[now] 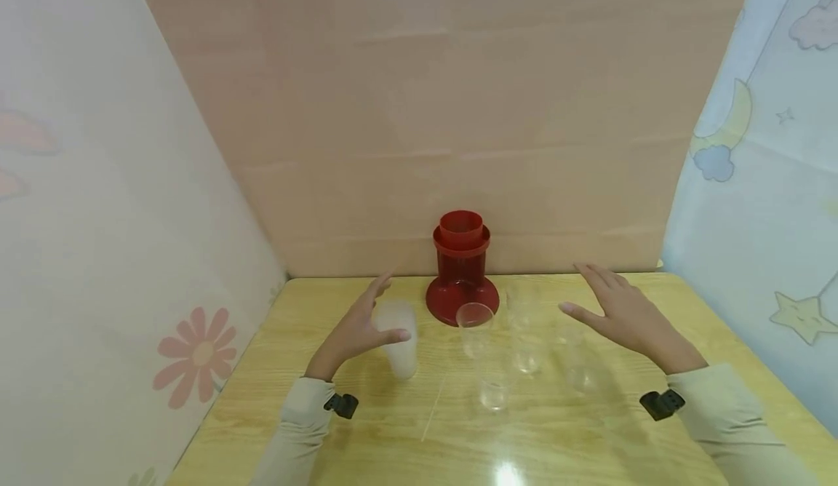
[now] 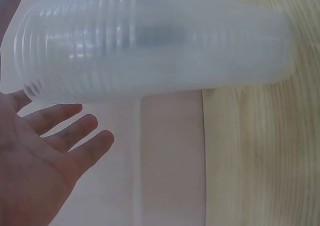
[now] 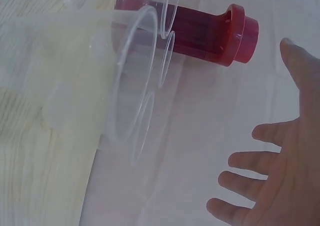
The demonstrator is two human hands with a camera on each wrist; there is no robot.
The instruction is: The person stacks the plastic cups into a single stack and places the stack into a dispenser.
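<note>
On the wooden table at left stands a tall stack of nested clear plastic cups (image 1: 401, 355), ribbed along its rim end (image 2: 90, 45). My left hand (image 1: 356, 332) is beside it with fingers spread and thumb apart; I cannot tell whether it touches the stack. Several separate clear cups (image 1: 476, 344) stand upright in the middle and to the right, hard to see against the wood. My right hand (image 1: 620, 316) hovers to their right with straight, spread fingers and holds nothing. Its palm faces a nearby cup (image 3: 132, 75).
A red cup-shaped holder (image 1: 461, 268) with a wide round base and a collared open top stands at the table's back, near the beige backdrop (image 1: 425, 108). Patterned white walls (image 1: 98, 253) border the table on both sides. A thin pale strip (image 1: 432, 409) lies on the wood.
</note>
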